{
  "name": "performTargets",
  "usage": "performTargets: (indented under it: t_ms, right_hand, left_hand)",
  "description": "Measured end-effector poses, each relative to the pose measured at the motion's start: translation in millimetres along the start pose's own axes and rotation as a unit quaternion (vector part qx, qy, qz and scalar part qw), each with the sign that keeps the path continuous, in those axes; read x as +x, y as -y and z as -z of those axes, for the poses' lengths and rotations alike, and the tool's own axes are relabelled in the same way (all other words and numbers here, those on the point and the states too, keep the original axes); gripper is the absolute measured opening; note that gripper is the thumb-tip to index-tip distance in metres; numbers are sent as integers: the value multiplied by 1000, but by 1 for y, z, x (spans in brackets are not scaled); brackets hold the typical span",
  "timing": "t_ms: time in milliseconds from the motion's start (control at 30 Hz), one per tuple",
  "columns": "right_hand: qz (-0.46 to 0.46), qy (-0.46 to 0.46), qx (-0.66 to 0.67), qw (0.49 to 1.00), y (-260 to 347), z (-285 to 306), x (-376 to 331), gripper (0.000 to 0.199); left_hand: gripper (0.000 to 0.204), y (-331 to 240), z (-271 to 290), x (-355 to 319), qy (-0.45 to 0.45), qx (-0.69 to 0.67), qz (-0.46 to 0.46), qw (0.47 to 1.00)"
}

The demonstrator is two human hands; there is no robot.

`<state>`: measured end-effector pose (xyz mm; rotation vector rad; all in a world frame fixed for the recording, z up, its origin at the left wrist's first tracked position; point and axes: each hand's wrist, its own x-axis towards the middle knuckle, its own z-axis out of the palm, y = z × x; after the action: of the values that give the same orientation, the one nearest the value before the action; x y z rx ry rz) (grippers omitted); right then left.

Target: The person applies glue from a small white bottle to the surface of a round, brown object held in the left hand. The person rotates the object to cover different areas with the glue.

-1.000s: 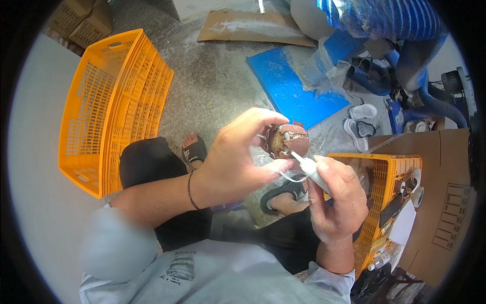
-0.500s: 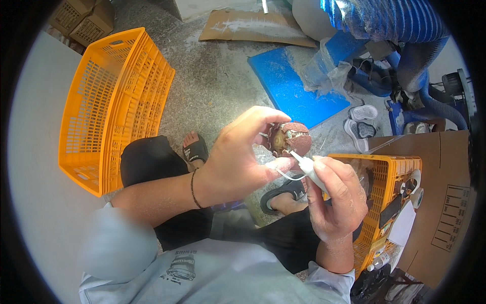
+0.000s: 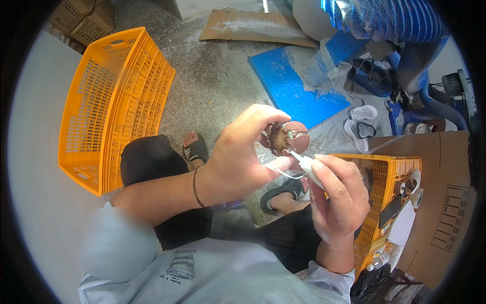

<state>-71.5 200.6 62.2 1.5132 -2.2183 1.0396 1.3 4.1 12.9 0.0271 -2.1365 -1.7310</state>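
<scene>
My left hand point(image 3: 235, 152) is closed round a small rounded reddish-brown piece point(image 3: 297, 138), thumb below and fingers above. The piece has a rough outer skin, a brownish hollow-looking face and a pale, ragged seam across it; I cannot tell its kind. In my right hand point(image 3: 339, 197) is a small white squeeze bottle point(image 3: 307, 166), pinched between thumb and fingers. Its thin nozzle tip touches or nearly touches the lower edge of the piece. A white cap strap loops from the bottle toward my left thumb.
Stacked orange crates point(image 3: 109, 111) stand at the left. Another orange crate point(image 3: 377, 202) at the right holds tape rolls and paper, next to a cardboard sheet point(image 3: 435, 202). Beyond my hands lie a blue board point(image 3: 288, 91), white-soled shoes point(image 3: 357, 134) and ribbed blue hoses point(image 3: 390, 20).
The rounded piece has turned slightly in my left hand, and its seam sits a little differently. My right hand and the bottle have barely shifted.
</scene>
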Motion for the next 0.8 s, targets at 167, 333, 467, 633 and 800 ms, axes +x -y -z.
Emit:
performTargets:
  t_ms: [167,333,467,633,800]
  right_hand:
    - [-1,10,-7,1000,0,3,1,54]
    - [-3,12,-3,1000,1,4,2,54]
    - [-2,14,-10,1000,1,4,1,51]
    - [1,8,-7,1000,0,3,0,47]
    - [1,12,-13,1000,1,5,1,47]
  left_hand:
    - [54,-3,2,0,15,42,2,999]
    - [55,-3,2,0,9,42,1,999]
    - [56,-2,2,0,5,56,-12,998]
    - [57,-2,1,0,5,65,-16,998]
    - [56,-2,1,0,9,49,-8,999]
